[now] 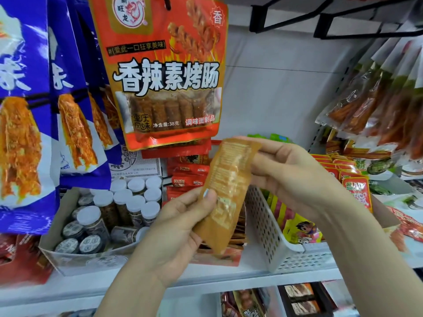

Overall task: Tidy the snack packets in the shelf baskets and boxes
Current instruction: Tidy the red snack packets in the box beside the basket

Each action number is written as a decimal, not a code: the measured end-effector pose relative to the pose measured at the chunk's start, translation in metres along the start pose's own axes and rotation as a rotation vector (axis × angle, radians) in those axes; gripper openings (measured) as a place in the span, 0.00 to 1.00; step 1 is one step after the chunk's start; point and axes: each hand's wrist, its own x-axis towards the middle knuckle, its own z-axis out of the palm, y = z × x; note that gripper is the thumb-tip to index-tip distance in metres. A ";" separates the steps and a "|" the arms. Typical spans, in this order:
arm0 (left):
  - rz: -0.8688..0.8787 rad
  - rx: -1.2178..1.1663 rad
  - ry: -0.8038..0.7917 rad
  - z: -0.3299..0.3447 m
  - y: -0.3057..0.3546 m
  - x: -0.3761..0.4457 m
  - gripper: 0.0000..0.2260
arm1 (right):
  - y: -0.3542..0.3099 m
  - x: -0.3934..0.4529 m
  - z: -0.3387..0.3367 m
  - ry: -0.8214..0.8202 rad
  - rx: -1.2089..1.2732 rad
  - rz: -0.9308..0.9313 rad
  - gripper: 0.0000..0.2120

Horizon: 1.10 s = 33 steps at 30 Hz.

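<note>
I hold a long tan snack packet [226, 191] up in front of the shelf with its printed back facing me. My left hand [176, 227] grips its lower part, thumb pressed on the front. My right hand [286, 175] pinches its upper end. Behind the packet lies a box of brown stick snacks [238, 239], and to its right stands a white perforated basket [265, 225] holding yellow and pink packets [297, 227].
A cardboard box of white-capped jars [103, 216] sits at the left. Red sausage packets [164, 72] and blue packets [23, 110] hang above. Red packets [187, 175] are stacked behind. More packets [357, 191] lie at the right, under hanging clear packets [389, 99].
</note>
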 end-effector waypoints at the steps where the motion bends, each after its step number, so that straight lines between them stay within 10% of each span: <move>1: 0.043 0.056 0.086 -0.001 -0.001 0.001 0.14 | -0.001 -0.001 -0.001 -0.001 0.024 0.029 0.17; 11: 0.159 0.359 0.180 -0.006 0.001 -0.005 0.14 | 0.005 0.001 -0.002 0.256 -0.177 0.001 0.14; 22: -0.286 -0.359 -0.347 0.003 0.004 -0.005 0.29 | 0.012 0.000 0.005 -0.015 0.015 -0.013 0.10; 26: -0.135 -0.128 -0.094 0.003 0.003 -0.004 0.19 | 0.008 0.001 0.000 0.060 -0.063 0.018 0.06; 30: 0.084 0.157 0.181 0.000 0.003 -0.002 0.12 | -0.003 0.000 -0.012 0.081 -0.027 0.101 0.24; 33: 0.168 0.296 0.218 -0.001 0.000 -0.002 0.13 | -0.002 -0.005 -0.010 0.114 -0.306 0.006 0.14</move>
